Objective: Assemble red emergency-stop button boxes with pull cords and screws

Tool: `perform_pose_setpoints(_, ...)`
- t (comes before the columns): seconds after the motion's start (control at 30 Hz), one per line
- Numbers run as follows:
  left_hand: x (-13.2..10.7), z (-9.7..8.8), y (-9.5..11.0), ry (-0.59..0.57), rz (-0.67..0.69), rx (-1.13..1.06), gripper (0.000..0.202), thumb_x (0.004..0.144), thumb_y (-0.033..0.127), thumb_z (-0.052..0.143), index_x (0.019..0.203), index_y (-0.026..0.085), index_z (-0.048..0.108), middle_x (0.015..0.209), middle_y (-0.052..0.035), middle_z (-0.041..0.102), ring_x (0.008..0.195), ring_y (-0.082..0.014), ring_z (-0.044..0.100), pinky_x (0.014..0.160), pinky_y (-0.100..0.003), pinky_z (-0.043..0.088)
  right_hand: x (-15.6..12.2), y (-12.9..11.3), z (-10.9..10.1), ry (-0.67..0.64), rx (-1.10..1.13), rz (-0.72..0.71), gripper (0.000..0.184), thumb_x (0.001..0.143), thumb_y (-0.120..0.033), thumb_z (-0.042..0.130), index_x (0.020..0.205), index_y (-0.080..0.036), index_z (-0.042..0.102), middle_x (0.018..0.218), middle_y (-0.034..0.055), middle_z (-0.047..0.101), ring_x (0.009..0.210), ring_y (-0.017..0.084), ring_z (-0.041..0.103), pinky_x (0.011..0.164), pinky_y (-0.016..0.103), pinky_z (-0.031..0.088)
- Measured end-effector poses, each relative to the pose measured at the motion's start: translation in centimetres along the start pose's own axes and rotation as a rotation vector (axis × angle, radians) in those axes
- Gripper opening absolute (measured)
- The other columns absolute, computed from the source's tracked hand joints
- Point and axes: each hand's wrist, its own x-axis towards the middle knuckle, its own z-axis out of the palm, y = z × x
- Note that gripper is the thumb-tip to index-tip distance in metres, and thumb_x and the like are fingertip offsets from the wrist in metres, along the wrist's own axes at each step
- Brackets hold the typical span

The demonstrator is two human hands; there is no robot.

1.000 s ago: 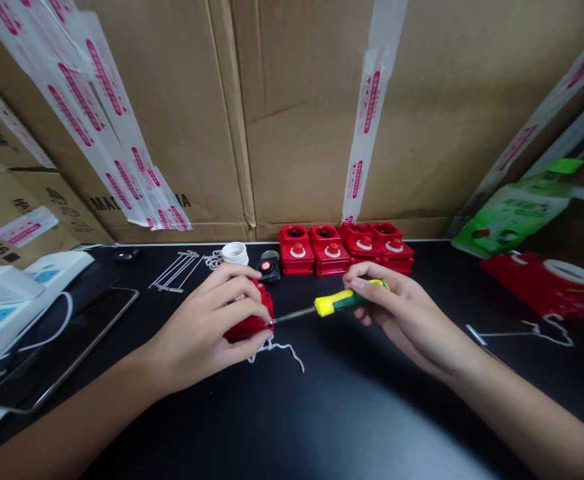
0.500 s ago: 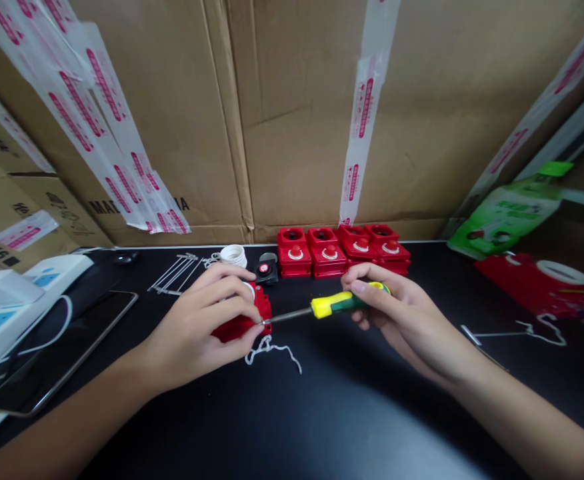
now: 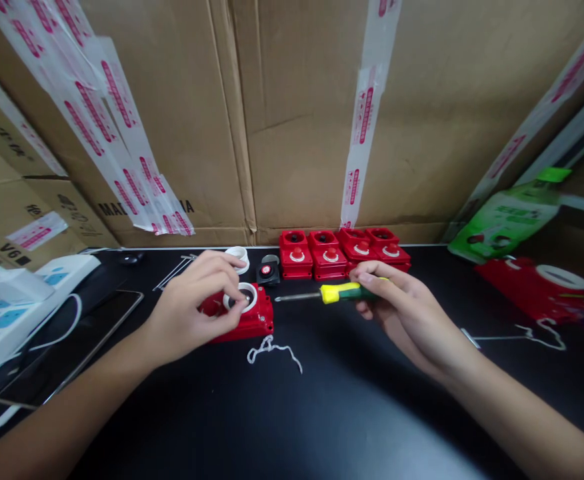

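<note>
My right hand point(image 3: 389, 290) is wrapped round the yellow and green handle of a screwdriver point(image 3: 342, 292). Its bare shaft points left, with the tip just off the right side of a red plastic box point(image 3: 259, 325). A white ring point(image 3: 253, 299) surrounds a round opening in that box, and a small screw-like metal spot point(image 3: 262, 319) shows near its right corner. Over the ring my left hand point(image 3: 197, 300) has thumb and forefinger pinched together. A tiny shiny bit is at those fingertips, too small to name. The hand hides the box's left part.
Several red boxes with knobs point(image 3: 331, 257) stand along the cardboard wall point(image 3: 297, 133). Nearby are a black part with a red button point(image 3: 268, 269), white rings point(image 3: 239, 259) and a white string point(image 3: 272, 347). A phone and power strip point(image 3: 67, 273) lie left; a green bottle point(image 3: 509, 213) lies right.
My left hand has moved from the box's right corner up and left to the white ring. The screwdriver has drawn back from the box, its tip raised slightly.
</note>
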Motion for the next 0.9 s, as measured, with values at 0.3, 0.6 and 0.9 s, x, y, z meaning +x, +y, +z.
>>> perform_pose_setpoints(0.3, -1.7, -0.6, -7.3, 0.147, -0.352, 0.271, 0.019, 0.098, 0.038, 0.065, 0.089, 0.022, 0.07, 0.098, -0.0051, 0.072, 0.101, -0.0248, 0.069, 0.096, -0.041, 0.054, 0.4, -0.5, -0.6, 0.039, 0.038, -0.063, 0.026, 0.08, -0.037, 0.09, 0.083, -0.019, 0.071, 0.088, -0.0016, 0.057, 0.068, 0.009, 0.055, 0.06, 0.023, 0.044)
perform_pose_setpoints(0.6, 0.8, -0.6, -8.2, 0.033, -0.389, 0.445, 0.021, 0.098, 0.037, 0.062, 0.09, 0.021, 0.074, 0.096, -0.0063, 0.07, 0.099, -0.0271, 0.062, 0.096, -0.041, 0.046, 0.6, -0.6, -0.5, 0.053, -0.008, -0.111, 0.032, 0.076, -0.041, 0.09, 0.081, -0.019, 0.067, 0.084, -0.0028, 0.059, 0.064, 0.01, 0.058, 0.058, 0.027, 0.042)
perform_pose_setpoints(0.9, 2.8, 0.5, -10.7, -0.089, -0.37, 0.502, 0.012, 0.092, 0.028, 0.067, 0.086, 0.02, 0.072, 0.091, -0.0064, 0.067, 0.096, -0.0269, 0.058, 0.095, -0.041, 0.046, 0.9, -0.3, -0.7, 0.07, -0.058, -0.122, 0.031, 0.077, -0.042, 0.085, 0.081, -0.019, 0.065, 0.082, -0.0017, 0.061, 0.063, 0.012, 0.059, 0.057, 0.027, 0.044)
